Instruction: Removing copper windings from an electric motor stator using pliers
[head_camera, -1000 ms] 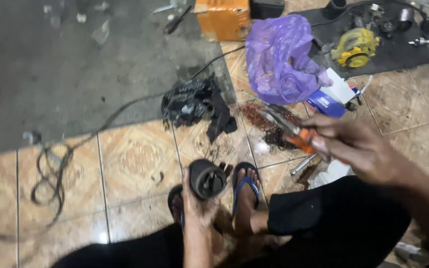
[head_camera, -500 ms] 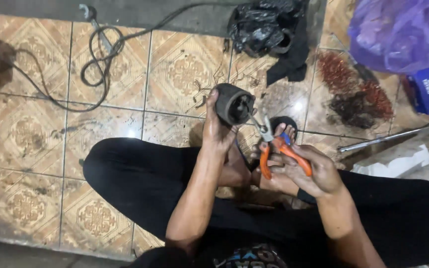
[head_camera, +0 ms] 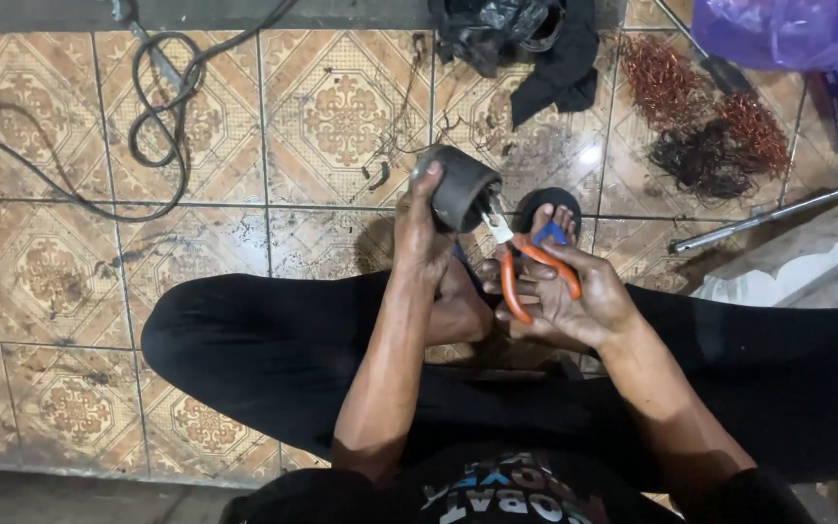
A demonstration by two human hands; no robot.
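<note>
Your right hand (head_camera: 574, 296), squeezing the orange-handled pliers (head_camera: 521, 262), has now poked their nose into the black motor stator (head_camera: 460, 186) your left hand (head_camera: 424, 228) grips.

Two hands are seen: the left hand (head_camera: 426, 233) and the right hand (head_camera: 564, 296). One dark cylindrical motor part (head_camera: 463, 186) and one pair of orange-handled pliers (head_camera: 521, 264) are counted (both held). One black cable (head_camera: 162, 107), one metal rod (head_camera: 768, 215) and two wire heaps (head_camera: 705, 121) are counted on the floor.
</note>
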